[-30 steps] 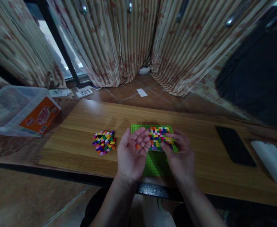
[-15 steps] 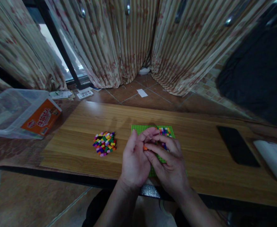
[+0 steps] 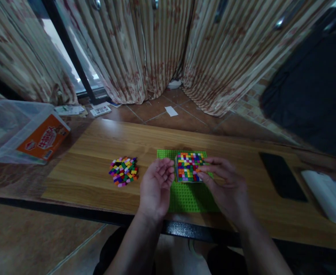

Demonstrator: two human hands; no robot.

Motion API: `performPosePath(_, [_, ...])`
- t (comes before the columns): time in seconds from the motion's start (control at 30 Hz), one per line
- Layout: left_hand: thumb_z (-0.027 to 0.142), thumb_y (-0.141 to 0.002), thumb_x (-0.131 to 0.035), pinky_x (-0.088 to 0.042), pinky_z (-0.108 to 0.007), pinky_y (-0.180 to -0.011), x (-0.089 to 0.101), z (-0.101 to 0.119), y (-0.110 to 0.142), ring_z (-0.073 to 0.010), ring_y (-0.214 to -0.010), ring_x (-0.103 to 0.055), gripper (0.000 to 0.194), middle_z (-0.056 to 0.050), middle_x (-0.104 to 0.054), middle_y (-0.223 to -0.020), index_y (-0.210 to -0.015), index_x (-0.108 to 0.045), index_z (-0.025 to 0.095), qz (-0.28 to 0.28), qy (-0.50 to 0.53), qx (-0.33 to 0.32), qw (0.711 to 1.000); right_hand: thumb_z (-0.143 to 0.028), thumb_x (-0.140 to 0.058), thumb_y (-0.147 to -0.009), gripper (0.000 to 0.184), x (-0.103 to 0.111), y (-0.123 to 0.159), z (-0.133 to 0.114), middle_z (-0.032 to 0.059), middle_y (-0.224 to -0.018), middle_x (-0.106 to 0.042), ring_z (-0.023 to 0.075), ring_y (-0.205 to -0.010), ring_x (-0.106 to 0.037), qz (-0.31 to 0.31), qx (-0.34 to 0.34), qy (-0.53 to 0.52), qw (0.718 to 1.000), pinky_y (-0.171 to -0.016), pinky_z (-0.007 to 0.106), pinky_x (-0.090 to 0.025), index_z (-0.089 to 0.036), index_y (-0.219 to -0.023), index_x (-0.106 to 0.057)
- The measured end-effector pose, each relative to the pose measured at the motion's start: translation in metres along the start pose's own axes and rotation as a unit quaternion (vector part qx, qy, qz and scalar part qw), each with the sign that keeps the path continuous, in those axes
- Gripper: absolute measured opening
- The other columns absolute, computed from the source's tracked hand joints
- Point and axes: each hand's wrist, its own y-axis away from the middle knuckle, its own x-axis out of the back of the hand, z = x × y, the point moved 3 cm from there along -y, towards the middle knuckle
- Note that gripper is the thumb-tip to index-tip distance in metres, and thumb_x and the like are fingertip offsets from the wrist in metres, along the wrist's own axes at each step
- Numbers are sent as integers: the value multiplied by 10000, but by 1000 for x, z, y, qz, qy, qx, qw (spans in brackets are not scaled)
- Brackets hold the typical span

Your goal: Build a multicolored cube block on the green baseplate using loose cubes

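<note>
A block of many-coloured toy bricks (image 3: pixel 189 166) stands on the green studded baseplate (image 3: pixel 185 198). My right hand (image 3: pixel 228 187) is at the block's right side, thumb and fingertips pinching a small orange brick (image 3: pixel 198 170) against or just above its top; whether it touches cannot be made out. My left hand (image 3: pixel 158 187) rests palm up beside the block's left side, over the baseplate's left edge. Its fingers are loosely curled and apart, and no brick shows in the palm. To the left, a pile of loose bricks (image 3: pixel 124 171) lies on the wooden table.
At the far left stands a clear plastic box (image 3: pixel 18 126) with an orange label. A black phone-like slab (image 3: pixel 282 175) and a white packet (image 3: pixel 325 196) lie at the right of the wooden table (image 3: pixel 84 152). Curtains (image 3: pixel 122 57) hang behind.
My right hand has moved away from my left palm, rightward to the brick block, with the orange brick. My left hand has shifted slightly left, uncovering the block.
</note>
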Motion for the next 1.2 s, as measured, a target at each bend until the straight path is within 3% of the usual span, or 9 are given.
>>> performPosePath(0.17, [157, -828, -569, -448, -208, -646, -2, -7, 1, -95, -657, -591, 116, -45, -678, -756, -782, -667, 117, -1, -39, 14, 999, -295, -641, -875, 83, -9, 3, -11, 32, -1174, -627, 250, -1087, -567, -38, 35, 61, 997, -921, 472, -478, -298, -880, -724])
performPosePath(0.43, [154, -793, -614, -462, -208, -647, 0, -6, 0, -94, -658, -593, 74, -46, -685, -760, -781, -680, 120, -19, -46, 11, 999, -271, -633, -857, 75, -18, 2, -13, 41, -1137, -636, 254, -1077, -579, -4, 10, 67, 998, -936, 488, -470, -268, -823, -701])
performPosePath(0.77, [141, -833, -572, -449, -202, -639, -2, -7, 1, -86, -644, -590, 142, -47, -682, -746, -757, -685, 100, -19, -42, 23, 999, -217, -584, -876, 112, -20, 3, -20, 65, -1162, -619, 258, -1069, -574, -3, 72, 119, 990, -933, 484, -485, -250, -856, -689])
performPosePath(1.03, [134, -824, -579, -448, -201, -646, -2, -7, 0, -84, -638, -586, 135, -42, -680, -735, -755, -691, 105, -16, -45, 22, 999, -195, -631, -805, 106, -26, 5, -13, 49, -1159, -624, 243, -1112, -594, 38, -27, 23, 999, -973, 465, -473, -259, -864, -692])
performPosePath(1.2, [130, -838, -564, -444, -200, -636, -1, -6, 1, -84, -626, -580, 159, -44, -676, -725, -750, -692, 97, -10, -44, 22, 999, -236, -691, -742, 240, -28, 7, -5, 75, -1259, -582, 273, -1189, -554, 78, -120, -33, 989, -1016, 501, -430, -242, -983, -690])
